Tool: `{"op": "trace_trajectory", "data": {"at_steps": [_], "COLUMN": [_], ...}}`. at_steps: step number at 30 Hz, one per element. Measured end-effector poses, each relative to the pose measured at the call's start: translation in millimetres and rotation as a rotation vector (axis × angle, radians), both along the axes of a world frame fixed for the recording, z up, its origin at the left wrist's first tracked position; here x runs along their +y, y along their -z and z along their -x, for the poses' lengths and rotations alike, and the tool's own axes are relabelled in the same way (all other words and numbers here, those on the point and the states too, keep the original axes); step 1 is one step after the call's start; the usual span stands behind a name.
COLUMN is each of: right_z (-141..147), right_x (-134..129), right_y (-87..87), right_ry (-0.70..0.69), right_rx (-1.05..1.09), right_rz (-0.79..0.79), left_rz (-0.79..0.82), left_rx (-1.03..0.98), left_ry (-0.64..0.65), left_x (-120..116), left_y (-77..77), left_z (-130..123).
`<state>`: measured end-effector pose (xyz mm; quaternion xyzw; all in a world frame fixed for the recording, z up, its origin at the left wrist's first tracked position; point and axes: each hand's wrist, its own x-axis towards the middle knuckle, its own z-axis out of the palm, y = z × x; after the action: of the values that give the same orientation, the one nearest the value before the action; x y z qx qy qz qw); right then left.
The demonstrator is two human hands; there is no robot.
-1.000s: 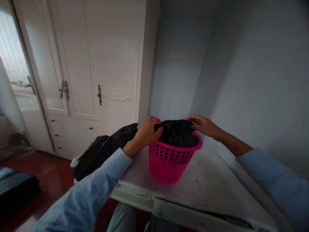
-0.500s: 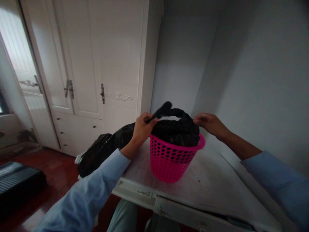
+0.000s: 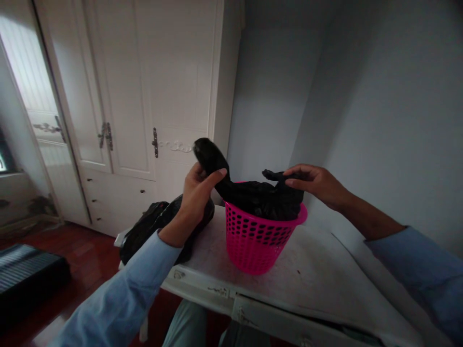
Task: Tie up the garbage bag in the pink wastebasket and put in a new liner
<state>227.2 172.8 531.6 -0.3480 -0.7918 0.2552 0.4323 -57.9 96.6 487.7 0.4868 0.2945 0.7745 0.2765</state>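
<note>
A pink perforated basket stands upright on the white desk. Inside its top, a black plastic bag bunches up above the rim. My left hand pinches a raised strip of this bag, left of the basket, between thumb and fingers. Over the basket's right side, my right hand grips another bit of the same bag, with a short end sticking out leftward. The bag hides the basket's inside.
More black plastic lies on the desk at the left. Behind stands a white wardrobe. A dark ridged object rests on the red floor at far left. A grey wall borders the desk.
My left hand has moved left, pulling its part of the bag out and up. My right hand has come slightly in over the bag. The loop between them is gone.
</note>
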Motion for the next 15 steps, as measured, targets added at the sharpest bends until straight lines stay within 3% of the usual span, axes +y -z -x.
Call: {"op": "trace_trajectory", "data": {"at_steps": [2, 5, 8, 10, 12, 15], "right_z": [-15, -45, -74, -85, -86, -68], "right_x": [0, -4, -15, -26, -41, -72], "right_y": [5.5, 27.5, 56.0, 69.5, 73.5, 61.7], "right_ry": [0.019, 0.067, 0.142, 0.211, 0.275, 0.366], "right_rx": [0.213, 0.427, 0.327, 0.231, 0.230, 0.368], "right_rz": [-0.021, -0.002, 0.084, 0.088, -0.031, -0.440], "left_rz": [0.050, 0.175, 0.372, 0.403, 0.251, -0.194], "left_rx": [-0.083, -0.139, -0.061, 0.038, 0.199, 0.627], "left_ry": [-0.007, 0.003, -0.005, -0.115, -0.369, -0.748], "left_x": [-9, -25, -41, -53, -67, -92], "left_y": [12.1, 41.1, 69.3, 78.5, 76.4, 56.1], "left_z": [18, 46, 67, 73, 71, 52]}}
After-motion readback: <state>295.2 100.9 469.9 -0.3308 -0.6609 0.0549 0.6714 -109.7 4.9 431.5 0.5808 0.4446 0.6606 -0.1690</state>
